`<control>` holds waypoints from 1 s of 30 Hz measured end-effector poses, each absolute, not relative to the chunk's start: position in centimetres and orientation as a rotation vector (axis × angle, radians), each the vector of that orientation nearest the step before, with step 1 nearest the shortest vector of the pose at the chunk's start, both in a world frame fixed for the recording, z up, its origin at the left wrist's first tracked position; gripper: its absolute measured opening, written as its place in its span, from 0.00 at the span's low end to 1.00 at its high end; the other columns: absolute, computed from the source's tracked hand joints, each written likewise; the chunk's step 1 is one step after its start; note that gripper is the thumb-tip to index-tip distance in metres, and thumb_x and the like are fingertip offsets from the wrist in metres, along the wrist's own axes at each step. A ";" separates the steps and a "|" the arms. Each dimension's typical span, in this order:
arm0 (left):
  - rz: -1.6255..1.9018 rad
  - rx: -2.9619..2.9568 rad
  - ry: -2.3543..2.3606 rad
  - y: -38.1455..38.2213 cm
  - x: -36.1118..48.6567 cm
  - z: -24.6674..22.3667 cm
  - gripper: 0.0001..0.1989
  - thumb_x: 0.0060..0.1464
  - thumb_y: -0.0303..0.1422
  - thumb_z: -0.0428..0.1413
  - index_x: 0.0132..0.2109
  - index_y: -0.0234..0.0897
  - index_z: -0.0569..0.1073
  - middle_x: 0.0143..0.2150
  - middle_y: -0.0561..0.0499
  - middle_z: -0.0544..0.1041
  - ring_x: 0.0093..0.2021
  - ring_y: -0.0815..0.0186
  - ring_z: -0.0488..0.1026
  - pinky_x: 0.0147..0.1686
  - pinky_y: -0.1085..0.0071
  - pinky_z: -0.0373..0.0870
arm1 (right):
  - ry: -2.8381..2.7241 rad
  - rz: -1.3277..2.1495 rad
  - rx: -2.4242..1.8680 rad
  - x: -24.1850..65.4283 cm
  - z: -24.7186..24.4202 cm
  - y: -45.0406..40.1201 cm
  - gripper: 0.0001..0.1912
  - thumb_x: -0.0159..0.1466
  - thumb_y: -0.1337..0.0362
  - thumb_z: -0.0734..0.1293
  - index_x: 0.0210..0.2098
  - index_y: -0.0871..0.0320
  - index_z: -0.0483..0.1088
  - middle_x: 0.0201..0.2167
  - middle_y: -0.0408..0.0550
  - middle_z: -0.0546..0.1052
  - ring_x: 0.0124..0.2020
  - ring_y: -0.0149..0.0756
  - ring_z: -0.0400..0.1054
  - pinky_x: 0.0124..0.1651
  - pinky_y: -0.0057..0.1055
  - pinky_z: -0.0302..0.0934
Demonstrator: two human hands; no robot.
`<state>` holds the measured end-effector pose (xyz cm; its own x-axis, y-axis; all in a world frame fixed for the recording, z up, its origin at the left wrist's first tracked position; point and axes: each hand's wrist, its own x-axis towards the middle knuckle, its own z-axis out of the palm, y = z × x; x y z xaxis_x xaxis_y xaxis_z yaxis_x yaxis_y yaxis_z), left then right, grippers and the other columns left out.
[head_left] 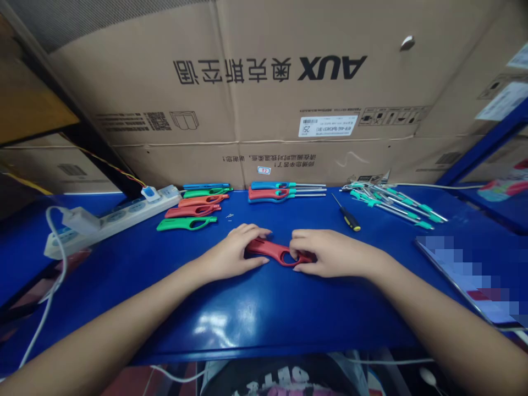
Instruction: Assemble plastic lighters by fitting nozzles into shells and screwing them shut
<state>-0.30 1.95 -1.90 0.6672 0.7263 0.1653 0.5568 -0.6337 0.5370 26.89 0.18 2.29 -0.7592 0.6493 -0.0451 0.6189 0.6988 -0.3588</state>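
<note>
A red lighter handle (270, 249) with a trigger loop lies across the middle of the blue table. My left hand (233, 250) grips its left end between thumb and fingers. The other end, by the loop, is pinched in my right hand (328, 253), whose fingers partly cover it. Behind my left hand sit several loose handles, among them a green handle (181, 223). A few tiny metal pieces (230, 215) lie beside them. Further back are assembled lighters with metal barrels (270, 194). A yellow-and-black screwdriver (348, 217) rests beyond my right hand.
Several metal lighter barrels with teal parts (394, 201) are heaped at the back right. On the left stands a white power strip (119, 219) with a plugged-in cable. A flat device (445, 280), partly blurred out, lies at the right. Large cardboard (264, 110) walls the back.
</note>
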 end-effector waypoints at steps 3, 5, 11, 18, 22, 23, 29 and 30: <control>0.535 2.409 0.964 2.0 -0.2 -2.4 0.22 0.59 0.33 0.61 0.60 0.42 0.70 0.51 0.45 0.75 0.51 0.58 0.73 0.53 0.60 0.71 | -2.886 0.449 -1.079 26.8 2.0 0.0 0.05 0.65 0.64 0.69 0.35 0.56 0.69 0.35 0.43 0.72 0.30 0.31 0.64 0.32 0.28 0.52; 0.570 2.390 0.970 1.9 0.0 -2.6 0.21 0.59 0.34 0.61 0.60 0.43 0.71 0.51 0.45 0.75 0.50 0.58 0.74 0.51 0.61 0.72 | -2.885 0.426 -1.076 27.1 1.9 0.2 0.04 0.66 0.63 0.68 0.36 0.56 0.69 0.35 0.43 0.73 0.31 0.32 0.65 0.32 0.28 0.53; 0.674 2.323 0.996 2.0 0.1 -3.4 0.22 0.56 0.35 0.64 0.57 0.42 0.73 0.50 0.46 0.77 0.50 0.58 0.75 0.52 0.61 0.72 | -2.833 0.460 -1.089 27.8 1.8 0.5 0.06 0.65 0.62 0.69 0.38 0.56 0.68 0.35 0.43 0.74 0.29 0.32 0.65 0.31 0.28 0.52; 0.700 2.270 1.018 2.1 0.1 -3.8 0.24 0.55 0.36 0.64 0.58 0.41 0.72 0.57 0.45 0.76 0.57 0.55 0.73 0.59 0.57 0.68 | -2.749 0.304 -1.105 27.7 1.4 0.9 0.13 0.72 0.55 0.62 0.36 0.56 0.69 0.33 0.44 0.76 0.30 0.33 0.67 0.32 0.29 0.52; 0.698 2.229 1.094 1.8 0.1 -3.7 0.34 0.54 0.37 0.65 0.65 0.43 0.63 0.61 0.46 0.74 0.57 0.56 0.74 0.58 0.59 0.70 | -2.619 0.109 -1.221 28.1 1.5 1.4 0.14 0.73 0.57 0.59 0.37 0.57 0.70 0.34 0.47 0.77 0.33 0.35 0.69 0.33 0.30 0.51; 0.697 2.232 1.107 1.8 0.1 -3.6 0.35 0.54 0.37 0.65 0.66 0.43 0.62 0.61 0.46 0.73 0.56 0.56 0.74 0.57 0.59 0.70 | -2.602 0.101 -1.245 28.3 1.7 1.5 0.13 0.73 0.58 0.59 0.36 0.57 0.70 0.34 0.47 0.77 0.33 0.35 0.69 0.33 0.30 0.51; 0.711 2.370 1.122 1.7 0.2 -3.3 0.28 0.57 0.36 0.63 0.62 0.40 0.66 0.52 0.47 0.78 0.50 0.57 0.74 0.52 0.58 0.71 | -2.724 0.510 -1.252 29.4 2.8 1.5 0.18 0.71 0.59 0.60 0.26 0.58 0.66 0.23 0.43 0.71 0.24 0.29 0.61 0.29 0.28 0.48; 0.705 2.381 1.115 1.8 0.2 -3.3 0.26 0.58 0.36 0.63 0.62 0.40 0.67 0.50 0.47 0.79 0.48 0.58 0.74 0.51 0.58 0.71 | -2.764 0.593 -1.249 29.4 2.8 1.5 0.18 0.71 0.59 0.60 0.26 0.58 0.66 0.22 0.42 0.71 0.23 0.28 0.60 0.28 0.28 0.48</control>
